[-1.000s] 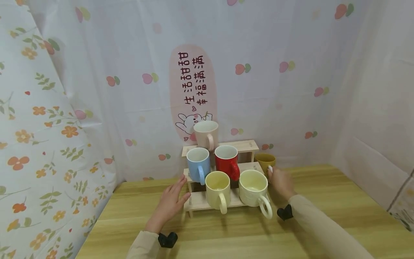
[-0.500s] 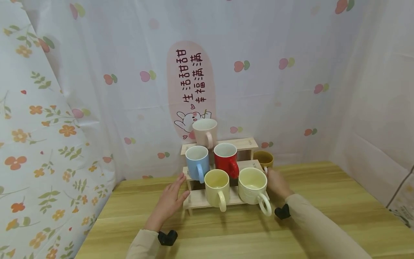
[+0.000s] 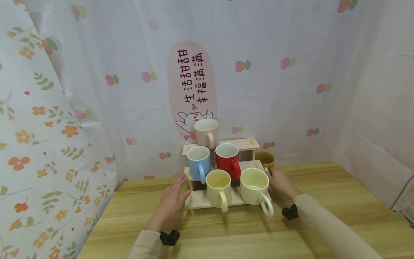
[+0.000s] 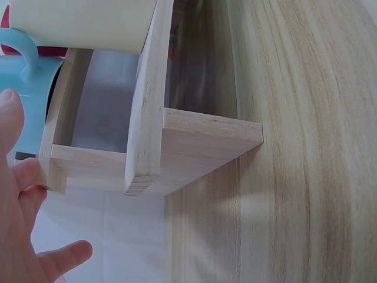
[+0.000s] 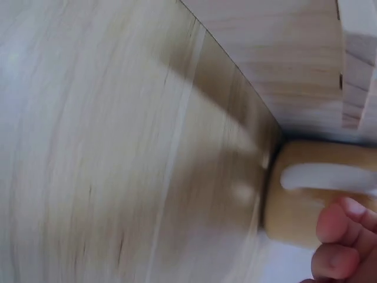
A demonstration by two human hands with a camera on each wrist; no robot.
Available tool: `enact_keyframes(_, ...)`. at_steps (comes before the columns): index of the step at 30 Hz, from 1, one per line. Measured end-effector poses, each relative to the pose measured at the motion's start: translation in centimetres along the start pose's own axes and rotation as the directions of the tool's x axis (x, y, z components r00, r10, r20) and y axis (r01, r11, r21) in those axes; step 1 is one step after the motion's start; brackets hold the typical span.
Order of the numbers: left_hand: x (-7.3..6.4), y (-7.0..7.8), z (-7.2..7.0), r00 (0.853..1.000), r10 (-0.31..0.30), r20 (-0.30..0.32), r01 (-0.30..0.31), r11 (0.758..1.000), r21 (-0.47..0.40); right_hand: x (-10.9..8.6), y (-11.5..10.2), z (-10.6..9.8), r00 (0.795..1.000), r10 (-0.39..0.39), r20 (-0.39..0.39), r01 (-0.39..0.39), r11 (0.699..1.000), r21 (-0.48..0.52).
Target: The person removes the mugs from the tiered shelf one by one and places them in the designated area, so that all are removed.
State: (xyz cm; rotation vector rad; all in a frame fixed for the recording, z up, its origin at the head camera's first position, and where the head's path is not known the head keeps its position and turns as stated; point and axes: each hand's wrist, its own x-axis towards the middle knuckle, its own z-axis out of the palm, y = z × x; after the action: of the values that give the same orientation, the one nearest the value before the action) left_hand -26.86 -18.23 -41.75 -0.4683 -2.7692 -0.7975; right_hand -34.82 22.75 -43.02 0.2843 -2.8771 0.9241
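At the right rear corner of the wooden step rack (image 3: 200, 200), a mustard mug (image 3: 267, 157) with a white handle stands on the table. My right hand (image 3: 280, 182) is at this mug's handle with fingers curled; in the right wrist view the curled fingers (image 5: 339, 236) lie just beside the white handle (image 5: 324, 177), and part of the grip is cut off by the frame edge. My left hand (image 3: 171, 202) rests with spread fingers at the rack's left side, fingertips by the middle step, near the light blue mug (image 3: 198, 162). It holds nothing.
On the rack stand a pink mug (image 3: 203, 136) on top, a red mug (image 3: 226, 160) beside the blue one, and a yellow mug (image 3: 217, 190) and a cream mug (image 3: 253, 187) on the lowest step. A patterned curtain (image 3: 258, 100) hangs behind the table.
The mustard mug's white handle has shifted slightly left against the rack, and my right hand with it. My left hand stays in place. The head view has moved slightly.
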Motion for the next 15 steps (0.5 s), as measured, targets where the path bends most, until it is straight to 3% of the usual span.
enact_keyframes(4, 0.0, 0.3, 0.0, 1.0, 0.002, -0.005, -0.002, 1.0, -0.001, -0.1, -0.2, -1.1, 0.999, 0.026, -0.025, -0.026, 1.0, -0.011)
enact_keyframes(15, -0.2, 0.2, 0.1, 1.0, 0.007, -0.026, -0.008, 1.0, -0.011, 0.1, -2.9, -3.5, 0.993, -0.029, -0.111, 0.017, 0.994, -0.107)
